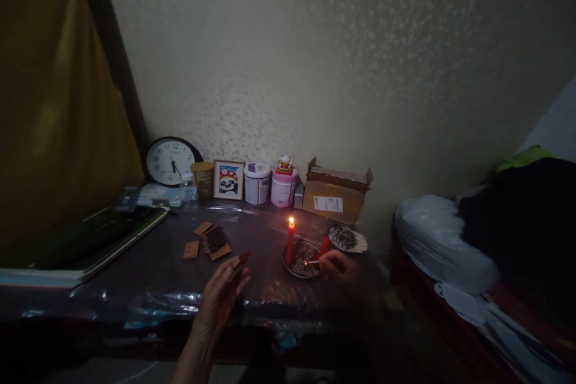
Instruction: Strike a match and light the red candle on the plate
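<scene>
My left hand [220, 288] is closed around a small matchbox [242, 260] with a dark reddish side, held above the table's front part. Between the fingers of my right hand [336, 264] is a matchstick [312, 262] whose tip glows, over a round metal plate [300, 276]. A red candle [290, 243] stands upright at the plate's left side with a flame on top. Another red candle [324, 246], seemingly unlit, shows behind my right fingers; its lower part is hidden.
Matchboxes [216, 240] lie left of the plate. A dish [342, 237] with dark bits and pale sticks is at the right. A clock [171, 161], a picture frame [228, 180], tubs [257, 184] and a cardboard box [335, 194] line the wall.
</scene>
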Demonstrator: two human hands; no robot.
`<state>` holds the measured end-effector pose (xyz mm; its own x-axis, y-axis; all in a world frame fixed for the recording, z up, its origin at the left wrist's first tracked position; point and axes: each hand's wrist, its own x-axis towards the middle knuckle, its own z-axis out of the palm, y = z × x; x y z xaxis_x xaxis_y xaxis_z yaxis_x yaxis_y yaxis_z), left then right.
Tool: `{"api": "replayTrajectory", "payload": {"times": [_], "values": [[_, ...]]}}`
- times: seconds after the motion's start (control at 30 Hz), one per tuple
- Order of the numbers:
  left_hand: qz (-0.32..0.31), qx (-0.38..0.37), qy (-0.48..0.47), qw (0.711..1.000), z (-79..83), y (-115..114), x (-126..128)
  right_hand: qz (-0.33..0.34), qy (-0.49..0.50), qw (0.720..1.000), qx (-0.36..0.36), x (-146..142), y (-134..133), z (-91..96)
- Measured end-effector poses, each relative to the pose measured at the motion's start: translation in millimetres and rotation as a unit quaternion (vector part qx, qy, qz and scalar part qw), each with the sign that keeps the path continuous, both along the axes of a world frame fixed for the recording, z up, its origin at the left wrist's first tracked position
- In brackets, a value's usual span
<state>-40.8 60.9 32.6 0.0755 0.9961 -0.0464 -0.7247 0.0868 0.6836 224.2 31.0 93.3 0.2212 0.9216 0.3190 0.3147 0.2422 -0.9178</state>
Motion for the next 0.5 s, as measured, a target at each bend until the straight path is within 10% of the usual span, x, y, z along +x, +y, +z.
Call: {"api": "replayTrajectory", "payload": {"times": [0.2,0.5], "values": [[0.008,-0.006,0.005,1.0,0.3,2,1,0.005,-0.004,0.996,-0.087,41,-17,-8.4],[0.003,-0.005,0.023,1.0,-1.8,2,7,-0.03,0.096,0.994,-0.037,54,-31,8.7]]}}
